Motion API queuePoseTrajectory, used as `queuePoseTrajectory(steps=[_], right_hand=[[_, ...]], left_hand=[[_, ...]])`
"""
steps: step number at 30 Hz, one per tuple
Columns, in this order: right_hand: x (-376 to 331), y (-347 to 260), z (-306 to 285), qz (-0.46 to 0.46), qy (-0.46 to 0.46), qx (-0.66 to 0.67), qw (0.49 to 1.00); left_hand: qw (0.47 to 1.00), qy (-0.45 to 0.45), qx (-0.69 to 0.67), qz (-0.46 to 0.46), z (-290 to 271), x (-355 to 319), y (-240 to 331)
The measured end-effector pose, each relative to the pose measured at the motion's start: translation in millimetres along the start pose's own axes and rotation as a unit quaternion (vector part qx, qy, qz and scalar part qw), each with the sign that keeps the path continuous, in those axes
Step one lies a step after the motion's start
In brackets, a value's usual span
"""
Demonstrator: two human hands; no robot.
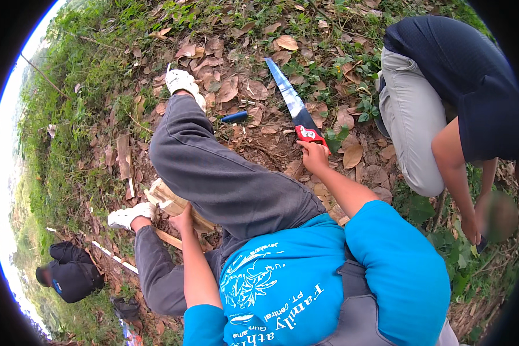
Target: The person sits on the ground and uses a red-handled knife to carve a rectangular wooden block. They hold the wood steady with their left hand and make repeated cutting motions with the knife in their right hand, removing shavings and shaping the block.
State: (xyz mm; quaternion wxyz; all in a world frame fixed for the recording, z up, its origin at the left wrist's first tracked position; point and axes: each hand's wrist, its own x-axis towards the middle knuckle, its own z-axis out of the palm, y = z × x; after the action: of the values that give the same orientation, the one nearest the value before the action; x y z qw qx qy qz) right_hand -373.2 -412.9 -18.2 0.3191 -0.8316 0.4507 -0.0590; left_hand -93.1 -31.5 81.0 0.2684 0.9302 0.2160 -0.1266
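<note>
I saw the right hand point(314, 157) clenched on the red handle of a hand saw point(293, 104); left hand point(183, 219) gripped a split wood block point(168, 199) under the knee.

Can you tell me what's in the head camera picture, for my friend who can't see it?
A person in a blue shirt sits on leafy ground, their right hand on the red handle of a hand saw lying on the leaves. Their left hand rests on a piece of cut wood under their leg. Another person crouches at the right.
</note>
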Motion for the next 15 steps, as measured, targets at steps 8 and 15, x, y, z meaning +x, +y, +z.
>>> queuePoseTrajectory(steps=[8, 15], right_hand=[[2.1, -18.4, -34.1, -0.053, -0.007, 0.135, 0.989], [12.7, -47.1, -90.6, -0.008, 0.028, 0.259, 0.965]], left_hand=[[0.953, 0.032, 0.242, 0.176, 9.2, 24.1, 19.6], [0.942, -0.011, 0.272, 0.198, -3.2, 82.1, -0.7]])
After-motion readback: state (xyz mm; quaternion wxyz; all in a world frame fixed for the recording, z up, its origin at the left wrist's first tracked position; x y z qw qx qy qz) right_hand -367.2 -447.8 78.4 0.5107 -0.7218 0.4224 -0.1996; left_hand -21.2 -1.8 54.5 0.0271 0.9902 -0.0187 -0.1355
